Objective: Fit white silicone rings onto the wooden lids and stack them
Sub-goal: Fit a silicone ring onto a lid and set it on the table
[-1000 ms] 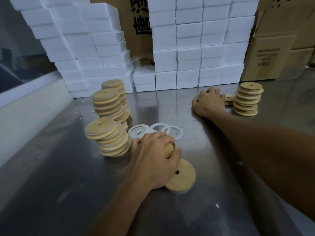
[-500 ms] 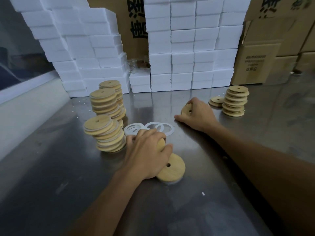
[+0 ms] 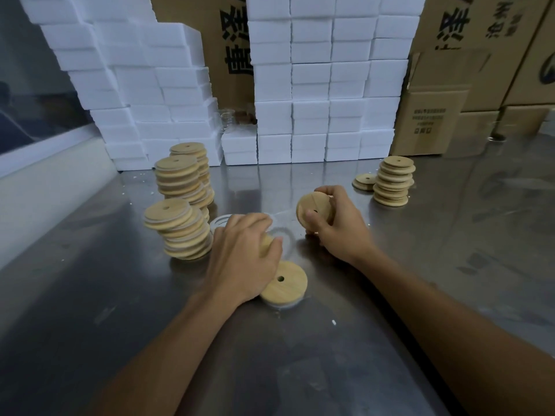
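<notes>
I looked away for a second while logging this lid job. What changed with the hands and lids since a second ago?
The right hand left the small stack on the right, took a wooden lid from beside it and brought it toward the middle, now holding it tilted above the table. The left hand stayed down over the white rings, gripping another lid, with the flat lid beside it. The left stacks are unchanged.

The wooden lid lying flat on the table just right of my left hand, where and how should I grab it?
Probably by its rim. The flat lid lies face up on the steel table, so only its thin edge offers purchase. Come from above on its right, open side, since the left hand covers its left edge, and pinch across the rim; the small centre hole looks too small to grip.
</notes>
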Tool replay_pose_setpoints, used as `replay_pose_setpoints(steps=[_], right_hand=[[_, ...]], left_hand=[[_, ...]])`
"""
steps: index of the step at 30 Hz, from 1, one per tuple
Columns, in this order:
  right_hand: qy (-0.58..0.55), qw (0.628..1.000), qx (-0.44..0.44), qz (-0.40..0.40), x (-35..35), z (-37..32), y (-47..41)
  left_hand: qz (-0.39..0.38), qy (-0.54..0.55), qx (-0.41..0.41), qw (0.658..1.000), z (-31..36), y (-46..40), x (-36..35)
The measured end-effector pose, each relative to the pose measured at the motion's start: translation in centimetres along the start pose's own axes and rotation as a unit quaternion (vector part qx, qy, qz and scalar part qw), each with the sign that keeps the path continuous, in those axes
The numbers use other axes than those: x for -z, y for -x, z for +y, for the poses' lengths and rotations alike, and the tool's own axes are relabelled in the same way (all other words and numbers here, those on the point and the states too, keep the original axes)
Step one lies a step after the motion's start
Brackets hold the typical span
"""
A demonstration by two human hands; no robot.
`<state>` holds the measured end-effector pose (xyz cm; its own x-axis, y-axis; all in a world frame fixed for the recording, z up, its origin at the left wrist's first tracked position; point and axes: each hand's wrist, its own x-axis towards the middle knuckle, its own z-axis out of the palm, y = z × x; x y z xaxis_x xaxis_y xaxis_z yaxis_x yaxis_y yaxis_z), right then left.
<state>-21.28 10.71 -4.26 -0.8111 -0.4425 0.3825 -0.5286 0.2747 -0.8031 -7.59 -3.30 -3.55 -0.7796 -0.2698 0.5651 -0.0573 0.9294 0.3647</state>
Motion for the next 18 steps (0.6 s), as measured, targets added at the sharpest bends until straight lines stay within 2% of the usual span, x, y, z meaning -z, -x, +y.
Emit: replay_pose_setpoints(steps=[3, 6, 10, 13, 15, 18], right_hand=[[-0.015, 1.000, 0.025, -0.001, 0.1, 0.0, 0.0], [-0.068, 0.997, 0.032, 0.017, 0.1, -0.6, 0.3], [-0.138, 0.989, 0.037, 0.037, -0.3, -1.6, 0.8], [-0.169, 0.984, 0.034, 0.042, -0.9, -2.5, 1.1], [-0.221, 0.975, 0.019, 0.020, -1.0, -3.3, 1.4], [-0.285, 0.958, 0.007, -0.033, -1.0, -4.0, 1.9]], left_hand=[[0.109, 0.029, -0.062, 0.992, -0.1, 0.1, 0.2], [0.155, 0.070, -0.084, 0.982, -0.4, 0.1, 0.2], [0.171, 0.183, -0.031, 0.968, 0.3, 0.1, 0.2], [0.162, 0.298, 0.038, 0.940, 1.1, -0.2, 0.5], [0.149, 0.365, 0.089, 0.915, 1.4, -0.3, 0.9], [0.135, 0.402, 0.136, 0.896, 1.7, -0.2, 1.1]])
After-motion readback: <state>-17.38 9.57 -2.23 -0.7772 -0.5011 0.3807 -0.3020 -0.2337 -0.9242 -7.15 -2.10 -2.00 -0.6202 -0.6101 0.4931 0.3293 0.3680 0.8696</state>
